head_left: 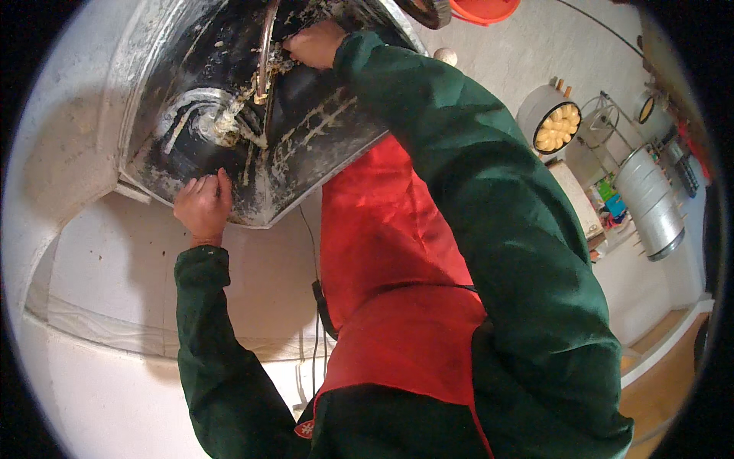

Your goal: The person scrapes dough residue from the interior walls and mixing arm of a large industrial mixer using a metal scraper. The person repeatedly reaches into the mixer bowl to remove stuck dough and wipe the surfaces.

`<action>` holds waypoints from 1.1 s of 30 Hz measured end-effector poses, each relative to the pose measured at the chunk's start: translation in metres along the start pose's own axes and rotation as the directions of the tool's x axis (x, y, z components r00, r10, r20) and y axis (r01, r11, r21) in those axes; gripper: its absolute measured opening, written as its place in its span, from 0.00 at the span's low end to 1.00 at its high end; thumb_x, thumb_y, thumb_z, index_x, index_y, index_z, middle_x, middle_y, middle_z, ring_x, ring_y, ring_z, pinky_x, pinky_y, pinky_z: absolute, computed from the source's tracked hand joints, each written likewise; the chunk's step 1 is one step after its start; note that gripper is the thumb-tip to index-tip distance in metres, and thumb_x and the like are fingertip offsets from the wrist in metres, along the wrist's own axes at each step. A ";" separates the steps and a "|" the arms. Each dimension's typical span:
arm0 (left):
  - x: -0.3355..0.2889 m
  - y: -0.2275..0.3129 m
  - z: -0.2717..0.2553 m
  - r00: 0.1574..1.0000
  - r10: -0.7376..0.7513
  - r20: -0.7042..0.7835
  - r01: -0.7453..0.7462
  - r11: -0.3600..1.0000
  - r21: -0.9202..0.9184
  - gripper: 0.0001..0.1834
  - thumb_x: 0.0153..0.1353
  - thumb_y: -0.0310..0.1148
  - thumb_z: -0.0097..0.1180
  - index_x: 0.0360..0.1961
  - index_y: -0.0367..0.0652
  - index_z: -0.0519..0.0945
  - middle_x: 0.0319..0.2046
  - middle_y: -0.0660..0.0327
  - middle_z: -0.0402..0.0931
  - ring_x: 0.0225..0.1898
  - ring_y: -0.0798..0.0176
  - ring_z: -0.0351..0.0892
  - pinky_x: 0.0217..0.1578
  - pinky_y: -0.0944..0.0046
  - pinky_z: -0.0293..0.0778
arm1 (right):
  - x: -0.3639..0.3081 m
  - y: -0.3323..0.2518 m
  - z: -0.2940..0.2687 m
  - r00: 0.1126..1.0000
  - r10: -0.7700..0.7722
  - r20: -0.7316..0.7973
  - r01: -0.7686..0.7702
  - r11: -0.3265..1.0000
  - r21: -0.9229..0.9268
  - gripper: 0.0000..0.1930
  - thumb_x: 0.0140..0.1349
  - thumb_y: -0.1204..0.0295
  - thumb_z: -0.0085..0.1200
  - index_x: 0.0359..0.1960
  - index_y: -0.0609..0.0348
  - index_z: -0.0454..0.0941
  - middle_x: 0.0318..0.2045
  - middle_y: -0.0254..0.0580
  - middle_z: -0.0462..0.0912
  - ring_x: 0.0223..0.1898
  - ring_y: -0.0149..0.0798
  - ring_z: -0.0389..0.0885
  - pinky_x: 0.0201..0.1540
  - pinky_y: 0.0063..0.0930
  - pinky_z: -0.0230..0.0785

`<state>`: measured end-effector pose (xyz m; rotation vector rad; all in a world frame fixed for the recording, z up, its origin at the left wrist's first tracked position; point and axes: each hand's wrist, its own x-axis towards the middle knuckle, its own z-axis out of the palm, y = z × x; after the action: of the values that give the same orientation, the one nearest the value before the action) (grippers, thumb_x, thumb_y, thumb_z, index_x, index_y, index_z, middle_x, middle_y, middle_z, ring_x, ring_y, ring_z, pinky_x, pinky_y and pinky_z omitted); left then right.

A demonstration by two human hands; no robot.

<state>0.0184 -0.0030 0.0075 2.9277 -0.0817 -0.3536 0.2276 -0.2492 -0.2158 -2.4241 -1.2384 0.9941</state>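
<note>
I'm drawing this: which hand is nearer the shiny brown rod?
Right. The right hand is just right of the shiny brown rod; the left hand is farther, below and left of it.

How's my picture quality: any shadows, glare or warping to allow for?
Head view: black fisheye corners, straight edges bent toward the rim; head view: a broad shadow across the pale surface at left; head view: bright highlights on the silver cylinder at right; head view: dark interior of the grimy basin, right hand distinct but its fingertips hard to make out.
</note>
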 end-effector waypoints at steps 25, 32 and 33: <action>-0.002 -0.001 0.000 0.999 -0.020 -0.050 0.018 0.999 -0.036 0.17 0.63 0.36 0.67 0.17 0.47 0.78 0.17 0.59 0.76 0.20 0.51 0.76 0.21 0.53 0.70 | -0.026 -0.005 0.009 0.985 -0.040 -0.170 0.018 0.991 -0.133 0.14 0.70 0.67 0.50 0.55 0.43 0.81 0.39 0.49 0.84 0.41 0.54 0.87 0.39 0.51 0.80; 0.002 0.003 0.001 0.995 -0.009 -0.099 0.010 1.000 0.007 0.21 0.62 0.34 0.67 0.14 0.49 0.71 0.14 0.62 0.71 0.19 0.55 0.73 0.20 0.56 0.67 | -0.019 -0.006 0.008 0.964 -0.078 -0.252 0.012 0.968 -0.252 0.12 0.71 0.65 0.52 0.50 0.44 0.86 0.36 0.48 0.84 0.38 0.53 0.87 0.38 0.50 0.80; 0.002 0.003 0.001 0.996 -0.004 -0.092 0.005 1.000 0.005 0.21 0.62 0.34 0.66 0.14 0.49 0.71 0.14 0.62 0.71 0.19 0.55 0.73 0.20 0.56 0.67 | -0.019 -0.007 0.010 0.964 -0.055 -0.259 -0.010 0.970 -0.241 0.12 0.71 0.64 0.52 0.48 0.45 0.87 0.35 0.48 0.84 0.38 0.52 0.87 0.37 0.50 0.79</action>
<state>0.0199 -0.0062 0.0066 2.9443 -0.0631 -0.2192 0.2092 -0.2602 -0.2108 -2.6090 -1.3513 0.5133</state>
